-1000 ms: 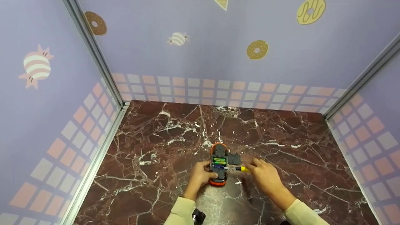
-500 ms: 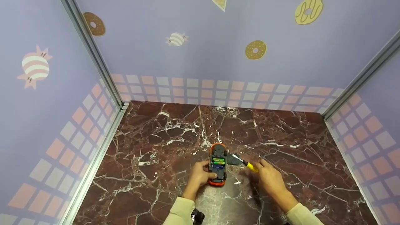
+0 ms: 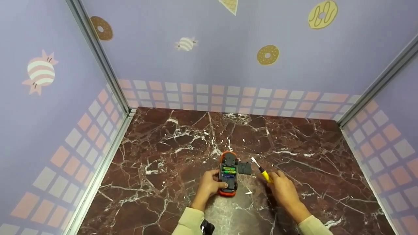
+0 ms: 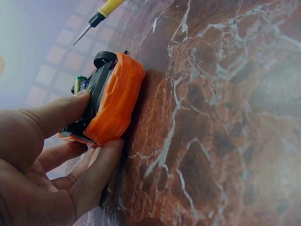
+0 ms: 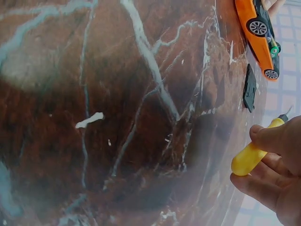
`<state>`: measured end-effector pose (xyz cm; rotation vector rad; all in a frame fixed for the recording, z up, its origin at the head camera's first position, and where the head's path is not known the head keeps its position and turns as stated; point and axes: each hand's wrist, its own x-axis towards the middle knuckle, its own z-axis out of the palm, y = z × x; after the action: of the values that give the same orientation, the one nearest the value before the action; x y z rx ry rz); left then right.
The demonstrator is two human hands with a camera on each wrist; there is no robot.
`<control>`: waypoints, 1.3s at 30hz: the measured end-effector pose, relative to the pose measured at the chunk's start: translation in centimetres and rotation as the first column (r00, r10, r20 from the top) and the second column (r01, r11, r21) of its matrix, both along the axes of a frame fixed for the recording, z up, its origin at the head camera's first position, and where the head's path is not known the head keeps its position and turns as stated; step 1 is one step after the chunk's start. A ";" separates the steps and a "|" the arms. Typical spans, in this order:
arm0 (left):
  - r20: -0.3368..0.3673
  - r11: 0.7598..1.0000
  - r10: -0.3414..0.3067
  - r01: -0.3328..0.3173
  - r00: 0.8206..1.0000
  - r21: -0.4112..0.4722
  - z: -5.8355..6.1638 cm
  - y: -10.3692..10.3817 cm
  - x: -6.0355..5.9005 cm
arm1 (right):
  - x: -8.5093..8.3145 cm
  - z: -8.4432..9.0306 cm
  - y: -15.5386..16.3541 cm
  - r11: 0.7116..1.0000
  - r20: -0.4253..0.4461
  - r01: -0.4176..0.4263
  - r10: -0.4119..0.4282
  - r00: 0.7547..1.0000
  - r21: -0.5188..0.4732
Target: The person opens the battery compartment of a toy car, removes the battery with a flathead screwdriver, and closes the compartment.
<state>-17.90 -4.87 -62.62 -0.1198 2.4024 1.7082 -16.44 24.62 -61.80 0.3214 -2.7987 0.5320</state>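
An orange toy car (image 3: 228,191) lies upside down on the marbled surface, its black underside facing up. Its battery compartment is uncovered and shows green batteries (image 3: 229,170) and a dark blue battery (image 3: 228,176). My left hand (image 3: 209,186) grips the car by its near end, thumb on the underside and fingers beneath the body, as the left wrist view shows. My right hand (image 3: 283,187) holds a screwdriver (image 3: 265,173) by its yellow handle, the tip raised and pointing away from the car. Beside the car lies the black battery cover (image 3: 244,168).
A dark red marbled surface (image 3: 176,156) with white veins spreads under everything. Lilac panels with pink and white squares (image 3: 233,89) stand at the back and both sides, joined by grey metal posts (image 3: 101,58).
The screwdriver's tip has left the blue battery in the compartment and swung up and to the right with my right hand. My left hand keeps its grip on the car.
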 end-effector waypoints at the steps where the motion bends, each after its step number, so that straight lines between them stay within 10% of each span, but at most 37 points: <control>1: -0.001 1.000 -0.002 0.002 1.000 0.007 0.0 0.0 0.0 | 0.0 -0.1 0.1 1.000 0.008 0.011 -0.011 1.000 -0.005; 39: -0.016 0.999 0.003 -0.002 1.000 0.041 -0.2 -0.1 0.1 | -1.6 -1.5 2.4 0.974 0.153 0.220 -0.209 0.966 -0.056</control>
<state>-17.84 -4.96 -62.78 -0.1038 2.3782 1.7648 -18.08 26.99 -63.33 -0.0393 -2.8971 0.6260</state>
